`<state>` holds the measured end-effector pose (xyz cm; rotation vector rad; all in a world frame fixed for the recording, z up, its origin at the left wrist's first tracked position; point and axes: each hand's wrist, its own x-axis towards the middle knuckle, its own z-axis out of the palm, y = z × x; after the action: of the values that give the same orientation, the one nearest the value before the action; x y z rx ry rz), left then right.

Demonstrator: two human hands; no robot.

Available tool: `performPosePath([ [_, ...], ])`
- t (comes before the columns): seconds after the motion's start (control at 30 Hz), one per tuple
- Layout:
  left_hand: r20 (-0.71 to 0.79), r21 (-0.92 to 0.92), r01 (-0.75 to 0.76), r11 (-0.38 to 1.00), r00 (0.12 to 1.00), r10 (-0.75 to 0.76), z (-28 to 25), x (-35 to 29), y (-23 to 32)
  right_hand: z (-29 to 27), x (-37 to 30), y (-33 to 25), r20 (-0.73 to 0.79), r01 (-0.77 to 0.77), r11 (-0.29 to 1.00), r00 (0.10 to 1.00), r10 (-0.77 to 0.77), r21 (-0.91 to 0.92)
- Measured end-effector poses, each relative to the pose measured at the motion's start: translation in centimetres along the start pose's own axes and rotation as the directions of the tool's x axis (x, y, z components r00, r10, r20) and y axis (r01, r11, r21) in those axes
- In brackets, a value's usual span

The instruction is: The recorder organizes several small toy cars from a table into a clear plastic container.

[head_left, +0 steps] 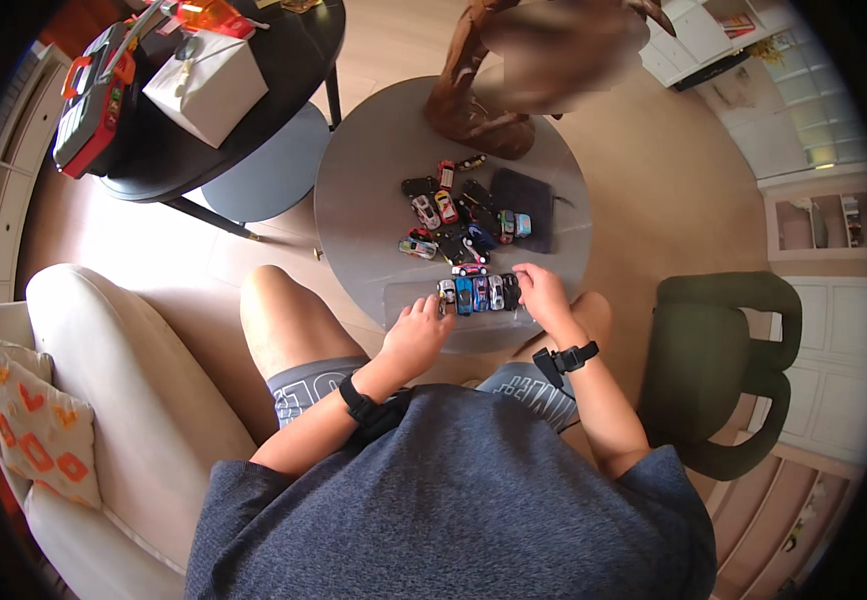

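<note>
A short row of toy cars stands side by side on a clear plastic sheet or tray (398, 296) at the near edge of the round grey table (358, 205). In the row are a white car (446, 290), a blue car (464, 296) and, at the right end, a dark car (511, 292). My left hand (419, 326) is at the row's left end, fingers loosely bent and apart, by the white car. At the other end, my right hand (543, 296) has its fingertips apart beside the dark car. A pink and blue car (469, 269) lies crosswise just behind the row.
Several more toy cars (444, 207) lie jumbled farther back, beside a dark cloth pouch (525, 200). A shiny brown, partly blurred shape (473, 120) rests on the far edge. A black table (293, 70) carries a white box (208, 88). A green chair (698, 370) stands right.
</note>
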<state>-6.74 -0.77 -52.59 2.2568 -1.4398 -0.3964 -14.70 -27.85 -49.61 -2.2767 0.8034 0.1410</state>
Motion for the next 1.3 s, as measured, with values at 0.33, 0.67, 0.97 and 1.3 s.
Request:
performPosePath([
  [0.33, 0.101, -0.099, 0.088, 0.991, 0.992, -0.078, -0.8, 0.0, 0.3, 0.4, 0.7, 0.6, -0.035, 0.180, 0.977, 0.982, -0.185, -0.119],
  [0.67, 0.073, -0.126, 0.179, 0.976, 0.983, -0.171, -1.2, 0.2, 1.3, -5.5, 5.1, 0.0, 0.255, 0.186, 0.980, 0.947, -0.196, 0.066],
  [0.97, 0.043, -0.146, 0.256, 0.956, 0.967, -0.252, -0.6, 0.4, 2.9, -4.3, 11.2, -1.1, 0.210, 0.707, 0.660, 0.707, -0.676, -0.254],
  [1.3, 0.040, -0.117, 0.213, 0.970, 0.977, -0.210, -0.6, 0.6, 3.1, -6.5, 11.6, -1.9, -0.078, 0.693, 0.718, 0.713, -0.696, -0.068],
])
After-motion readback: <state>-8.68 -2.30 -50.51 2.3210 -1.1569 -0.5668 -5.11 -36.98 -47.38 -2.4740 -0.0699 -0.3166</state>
